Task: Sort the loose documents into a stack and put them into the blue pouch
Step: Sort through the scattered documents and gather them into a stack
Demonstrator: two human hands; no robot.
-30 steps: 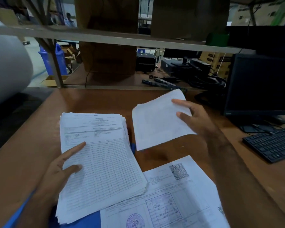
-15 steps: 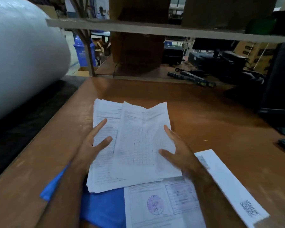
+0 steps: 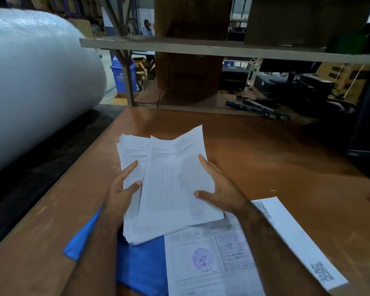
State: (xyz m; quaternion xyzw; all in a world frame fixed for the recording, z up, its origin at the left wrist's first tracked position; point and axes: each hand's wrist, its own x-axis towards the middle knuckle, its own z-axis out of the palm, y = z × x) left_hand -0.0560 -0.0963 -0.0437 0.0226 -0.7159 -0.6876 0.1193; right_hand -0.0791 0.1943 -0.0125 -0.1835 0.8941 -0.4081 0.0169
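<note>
The loose sheet (image 3: 175,180) has come onto the stack (image 3: 132,159), skewed right of it, right hand (image 3: 220,189) with spread fingers at its right edge, left hand (image 3: 122,189) flat opposite.

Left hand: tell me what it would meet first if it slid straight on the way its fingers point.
The left hand lies on the stack, fingers pointing up and slightly right. It would probably run into the edge of the top sheet; depth is unclear.

Dim, bluish indoor light (wide-angle bowing at edges), soft motion blur
</note>
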